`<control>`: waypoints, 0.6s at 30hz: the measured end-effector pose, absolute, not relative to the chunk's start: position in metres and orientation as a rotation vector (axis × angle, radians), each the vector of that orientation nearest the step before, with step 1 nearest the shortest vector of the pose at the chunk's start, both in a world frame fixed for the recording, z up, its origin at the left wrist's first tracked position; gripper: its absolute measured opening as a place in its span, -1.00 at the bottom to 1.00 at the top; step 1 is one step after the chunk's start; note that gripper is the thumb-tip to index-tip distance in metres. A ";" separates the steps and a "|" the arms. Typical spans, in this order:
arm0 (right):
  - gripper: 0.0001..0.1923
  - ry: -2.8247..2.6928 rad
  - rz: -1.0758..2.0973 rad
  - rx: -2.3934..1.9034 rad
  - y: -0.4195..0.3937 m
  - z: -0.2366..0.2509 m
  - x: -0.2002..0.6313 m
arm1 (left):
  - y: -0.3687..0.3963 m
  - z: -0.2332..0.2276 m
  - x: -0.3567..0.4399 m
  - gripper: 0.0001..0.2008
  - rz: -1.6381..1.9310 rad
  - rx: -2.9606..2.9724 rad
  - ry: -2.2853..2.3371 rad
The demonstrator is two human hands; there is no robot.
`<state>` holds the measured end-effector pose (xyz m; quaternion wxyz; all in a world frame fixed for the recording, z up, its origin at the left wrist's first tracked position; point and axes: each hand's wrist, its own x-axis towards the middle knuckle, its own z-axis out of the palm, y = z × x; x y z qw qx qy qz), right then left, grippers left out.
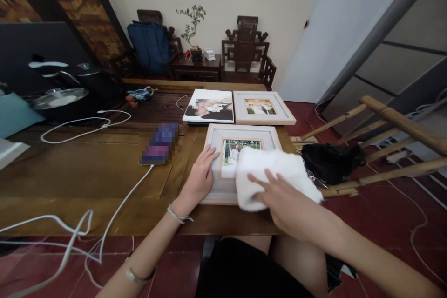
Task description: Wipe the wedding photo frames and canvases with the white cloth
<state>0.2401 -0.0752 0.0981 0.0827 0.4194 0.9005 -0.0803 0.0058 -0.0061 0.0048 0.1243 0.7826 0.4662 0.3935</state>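
A light wooden picture frame (275, 136) with a wide pale border and a small photo in its middle lies face up on the table by the front edge. My left hand (200, 174) grips its left side, fingers bent over the border. On the frame's lower right part rests a fluffy white cloth (279, 163), which covers some of the photo and hangs past the right side. My right hand (279, 195) presses down on this cloth with fingers apart, and the thumb is partly hidden.
Behind lie a second framed photo (240, 98) and a white-covered photo album (209, 95). A phone (159, 144) on a white cable (118, 205) lies to the left. Further left stand a glass-lidded pot (63, 98) and a black kettle (94, 84). A bamboo chair (401, 121) stands right.
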 end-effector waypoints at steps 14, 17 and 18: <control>-0.30 2.751 0.205 1.574 0.033 0.067 0.245 | -0.004 0.001 0.004 -0.58 1.137 2.316 1.351; -0.32 2.711 0.314 1.580 0.057 0.064 0.245 | -0.003 0.000 0.004 -0.59 1.151 2.329 1.348; -0.33 2.703 0.325 1.558 0.057 0.063 0.244 | -0.003 0.000 0.004 -0.59 1.153 2.330 1.353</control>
